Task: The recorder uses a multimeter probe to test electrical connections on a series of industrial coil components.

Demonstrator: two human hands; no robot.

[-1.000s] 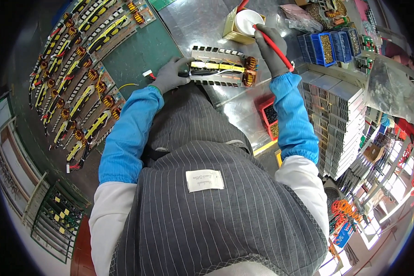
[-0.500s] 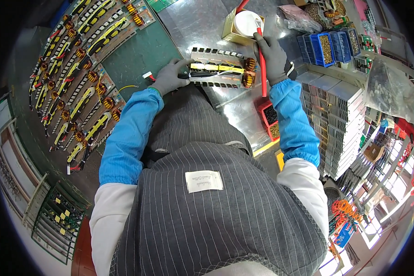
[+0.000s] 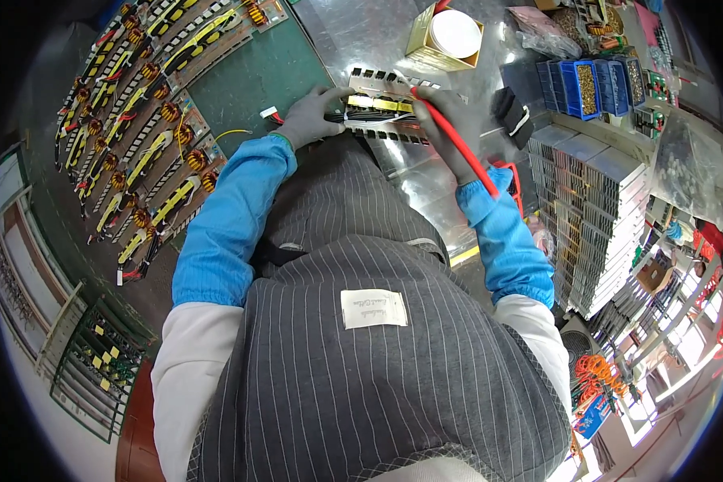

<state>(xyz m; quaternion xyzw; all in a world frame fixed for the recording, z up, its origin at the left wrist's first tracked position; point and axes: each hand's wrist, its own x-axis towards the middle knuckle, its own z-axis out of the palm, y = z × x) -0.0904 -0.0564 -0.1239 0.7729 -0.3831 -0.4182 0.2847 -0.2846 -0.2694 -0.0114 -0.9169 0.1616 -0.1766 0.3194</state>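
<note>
A metal bench [image 3: 377, 36] fills the top of the view, with a green mat [image 3: 249, 80] at its left carrying rows of finished boards [image 3: 136, 145], laid out side by side so each stays separate. Stacked grey trays [image 3: 594, 209] stand at the right, with blue bins [image 3: 582, 84] of small parts behind them, near enough to reach. A gold box [image 3: 426, 48] holding a white tub [image 3: 455, 32] sits at the far edge.

The board [image 3: 381, 108] being worked on lies flat on the bench just ahead of the person's chest. The left hand [image 3: 313, 116], gloved, presses down on its left end, fingers curled over the edge to steady it rather than lift it. The right hand [image 3: 446, 128], also gloved, is closed around a red tool [image 3: 458, 145], tip on the board's middle, handle slanting back toward the wrist like a pen.

A second ago the right hand was raised near the tub with the tool pointing up there; it has since come down onto the board, covering the coil at its right end. The left hand has not shifted.
</note>
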